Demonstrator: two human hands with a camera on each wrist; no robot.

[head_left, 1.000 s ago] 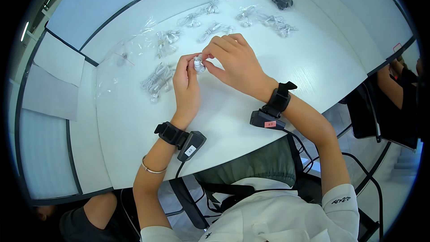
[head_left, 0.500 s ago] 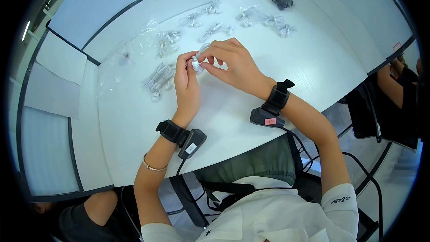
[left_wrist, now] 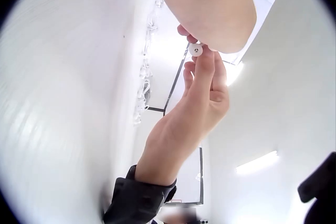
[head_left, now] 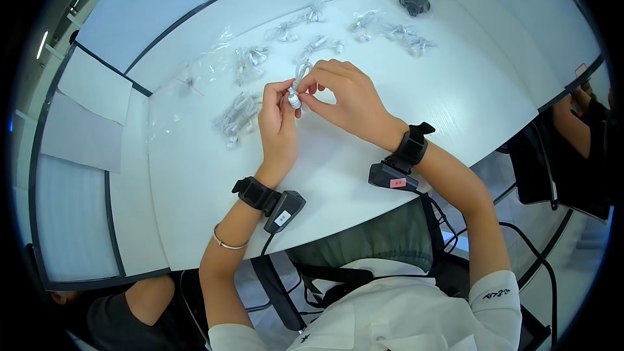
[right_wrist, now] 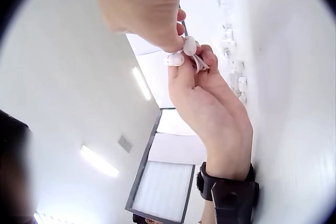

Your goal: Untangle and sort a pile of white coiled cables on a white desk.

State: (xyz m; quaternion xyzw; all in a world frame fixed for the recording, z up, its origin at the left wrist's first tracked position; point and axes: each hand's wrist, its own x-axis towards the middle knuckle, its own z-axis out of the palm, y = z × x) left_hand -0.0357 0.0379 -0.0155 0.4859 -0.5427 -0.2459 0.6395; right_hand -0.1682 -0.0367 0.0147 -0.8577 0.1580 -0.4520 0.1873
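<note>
Looped cable point(head_left: 301, 70) of the held earphones point(head_left: 294, 99) now projects beyond the fingertips; one second earlier it was largely out of sight. Left to right: a clear plastic bag point(head_left: 203, 68) lies at the left of the bench point(head_left: 442, 91); a large cable bundle point(head_left: 237, 116) lies near the left hand point(head_left: 278, 120). Left hand: thumb and fingers pinch the earphones above the bench, bud ends toward the wearer. Behind the hands, smaller cable bundles point(head_left: 252, 58) lie apart. Right hand point(head_left: 354, 97): thumb and fingertips pinch at the earphones where the cable meets the buds; exact contact is partly hidden. Farther right are more white bundles point(head_left: 409, 38) and a dark grey bag point(head_left: 414, 1). Status, as judged: the cable is already looped and its handling is under way; whether it is secured cannot be confirmed. Setting the earphones down remains undone.
</note>
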